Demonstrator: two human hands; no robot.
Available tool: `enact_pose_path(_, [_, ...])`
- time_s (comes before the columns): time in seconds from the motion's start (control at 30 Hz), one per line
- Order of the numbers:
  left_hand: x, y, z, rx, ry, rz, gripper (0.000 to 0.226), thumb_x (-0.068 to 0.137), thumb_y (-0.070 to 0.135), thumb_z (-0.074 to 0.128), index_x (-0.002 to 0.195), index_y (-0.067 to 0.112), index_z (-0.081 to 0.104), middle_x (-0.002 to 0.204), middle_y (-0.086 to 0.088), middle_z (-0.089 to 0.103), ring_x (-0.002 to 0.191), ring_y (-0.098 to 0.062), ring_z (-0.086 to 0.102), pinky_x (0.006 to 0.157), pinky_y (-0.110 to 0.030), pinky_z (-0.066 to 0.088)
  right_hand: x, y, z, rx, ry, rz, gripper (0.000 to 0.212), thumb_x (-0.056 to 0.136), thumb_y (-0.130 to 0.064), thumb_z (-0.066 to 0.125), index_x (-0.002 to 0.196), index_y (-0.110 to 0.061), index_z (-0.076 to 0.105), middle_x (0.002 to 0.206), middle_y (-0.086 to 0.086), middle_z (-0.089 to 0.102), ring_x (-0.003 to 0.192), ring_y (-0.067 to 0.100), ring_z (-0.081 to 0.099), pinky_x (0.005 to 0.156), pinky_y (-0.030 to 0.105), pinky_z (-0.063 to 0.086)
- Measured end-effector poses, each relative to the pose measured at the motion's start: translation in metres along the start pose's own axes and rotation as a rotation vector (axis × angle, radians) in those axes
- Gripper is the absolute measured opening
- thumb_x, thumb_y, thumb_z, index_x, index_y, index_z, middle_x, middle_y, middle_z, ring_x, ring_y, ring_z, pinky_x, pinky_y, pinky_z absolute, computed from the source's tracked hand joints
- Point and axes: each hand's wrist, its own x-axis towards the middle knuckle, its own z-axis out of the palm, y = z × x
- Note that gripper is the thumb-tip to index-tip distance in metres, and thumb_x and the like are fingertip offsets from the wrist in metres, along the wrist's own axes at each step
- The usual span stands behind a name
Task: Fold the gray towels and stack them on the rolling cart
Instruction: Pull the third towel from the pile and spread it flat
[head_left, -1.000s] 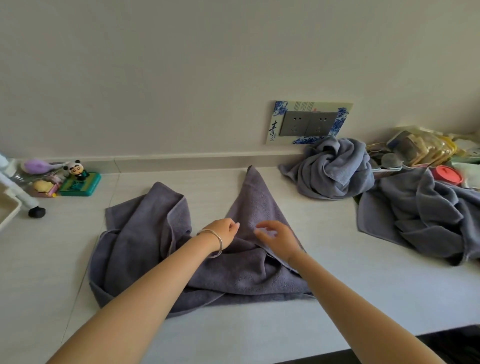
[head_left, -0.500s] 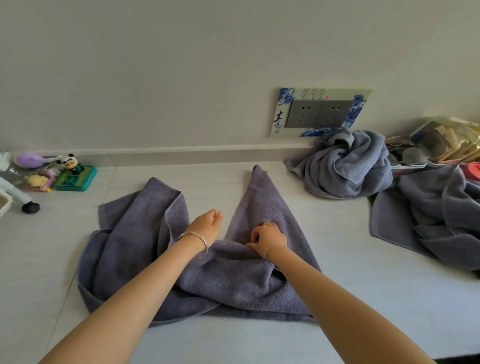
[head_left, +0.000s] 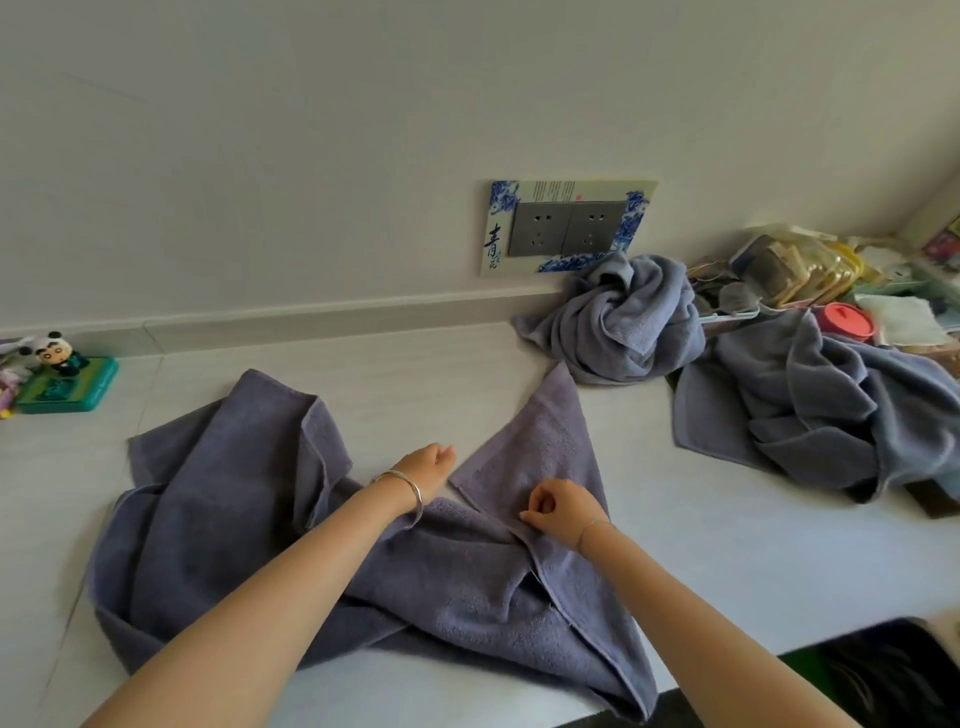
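A rumpled gray towel (head_left: 249, 530) lies spread on the white desk (head_left: 727, 551), where the right hand (head_left: 563, 506) pinches a fold of it and the left hand (head_left: 423, 465), loosely curled, rests on it. Two more gray towels (head_left: 631, 317) sit bunched at the desk's back right, below a wall socket frame (head_left: 569, 226) printed with the blue character "青".

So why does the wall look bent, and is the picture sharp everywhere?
Head view: the wide lens bows the baseboard and tilts the socket plate. Light is soft and even, with faint shadows beside the spread towel and no glare. The left hand and right hand look slightly soft; the clutter at far right is smeared.
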Motion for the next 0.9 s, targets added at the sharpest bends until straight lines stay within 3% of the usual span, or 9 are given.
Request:
enact_pose_path(0.13, [0.0, 0.016, 0.023, 0.108, -0.085, 0.008, 0.049, 0.101, 0.039, 0.021, 0.123, 0.009, 0.053, 0.129, -0.014, 0.054, 0.118, -0.03, 0.048, 0.102, -0.037, 0.036, -0.01, 0.003, 0.004, 0.213, 0.048, -0.049, 0.023, 0.085, -0.025, 0.066, 0.106, -0.022, 0.058, 0.081, -0.007, 0.052, 0.074, 0.011, 0.05, 0.082, 0.031, 0.049])
enact_pose_path(0.3, [0.007, 0.034, 0.033, 0.08, -0.135, -0.068, 0.063, 0.099, 0.05, 0.017, 0.123, 0.007, 0.056, 0.129, -0.017, 0.055, 0.12, -0.03, 0.05, 0.105, -0.038, 0.035, -0.017, -0.01, 0.011, 0.171, 0.0, -0.048, 0.055, 0.079, -0.054, 0.065, 0.123, -0.023, 0.053, 0.105, -0.002, 0.044, 0.096, 0.014, 0.049, 0.092, 0.027, 0.042])
enact_pose_path(0.4, [0.002, 0.046, 0.031, -0.053, -0.175, -0.027, 0.07, 0.097, 0.056, 0.013, 0.119, 0.01, 0.061, 0.127, -0.011, 0.059, 0.118, -0.025, 0.052, 0.103, -0.033, 0.034, -0.014, -0.013, 0.015, 0.139, 0.039, -0.054, 0.055, 0.072, -0.053, 0.072, 0.107, -0.014, 0.053, 0.096, -0.001, 0.047, 0.089, 0.019, 0.048, 0.075, 0.026, 0.041])
enact_pose_path(0.5, [0.0, 0.053, 0.025, -0.112, -0.191, 0.073, 0.078, 0.09, 0.064, 0.003, 0.109, 0.027, 0.068, 0.12, -0.012, 0.059, 0.109, -0.022, 0.052, 0.093, -0.03, 0.035, -0.015, -0.006, 0.009, 0.481, 0.185, 0.029, 0.042, 0.077, -0.042, 0.072, 0.084, -0.004, 0.055, 0.075, 0.004, 0.057, 0.067, 0.013, 0.052, 0.057, 0.024, 0.039])
enact_pose_path(0.6, [0.003, 0.065, 0.024, -0.239, -0.154, 0.175, 0.084, 0.08, 0.076, -0.002, 0.096, 0.036, 0.07, 0.113, -0.014, 0.057, 0.104, -0.02, 0.05, 0.084, -0.028, 0.035, -0.02, 0.013, -0.014, 0.784, 0.264, 0.066, 0.055, 0.073, -0.055, 0.071, 0.091, -0.003, 0.063, 0.09, 0.02, 0.07, 0.074, 0.015, 0.062, 0.073, 0.04, 0.054])
enact_pose_path(0.7, [0.009, 0.082, 0.029, -0.368, -0.044, 0.211, 0.067, 0.098, 0.05, 0.009, 0.11, 0.018, 0.066, 0.123, -0.004, 0.059, 0.117, -0.018, 0.049, 0.097, -0.028, 0.031, -0.031, 0.035, -0.05, 1.098, 0.355, 0.076, 0.012, 0.09, -0.02, 0.061, 0.097, -0.011, 0.065, 0.099, 0.015, 0.069, 0.088, 0.018, 0.063, 0.078, 0.034, 0.053])
enact_pose_path(0.8, [0.023, 0.097, 0.041, -0.374, 0.012, 0.19, 0.046, 0.1, 0.043, 0.025, 0.102, 0.014, 0.061, 0.103, 0.0, 0.057, 0.101, -0.015, 0.049, 0.09, -0.027, 0.036, -0.046, 0.079, -0.088, 1.202, 0.598, 0.164, 0.009, 0.092, -0.014, 0.056, 0.088, -0.015, 0.064, 0.086, 0.001, 0.065, 0.078, 0.009, 0.058, 0.067, 0.019, 0.048])
enact_pose_path(0.87, [0.035, 0.103, 0.051, -0.324, 0.058, 0.161, 0.031, 0.099, 0.039, 0.037, 0.091, 0.014, 0.054, 0.089, -0.001, 0.053, 0.091, -0.017, 0.049, 0.078, -0.025, 0.035, -0.053, 0.112, -0.102, 1.128, 0.762, 0.253, 0.01, 0.092, -0.011, 0.053, 0.088, -0.011, 0.062, 0.082, 0.0, 0.06, 0.076, 0.011, 0.053, 0.065, 0.02, 0.045])
enact_pose_path(0.9, [0.043, 0.107, 0.058, -0.298, 0.074, 0.14, 0.027, 0.097, 0.037, 0.043, 0.097, 0.012, 0.054, 0.094, -0.003, 0.053, 0.095, -0.019, 0.05, 0.079, -0.025, 0.036, -0.055, 0.129, -0.106, 1.074, 0.823, 0.319, 0.008, 0.091, -0.01, 0.053, 0.09, -0.007, 0.06, 0.08, 0.001, 0.057, 0.076, 0.014, 0.051, 0.064, 0.022, 0.043])
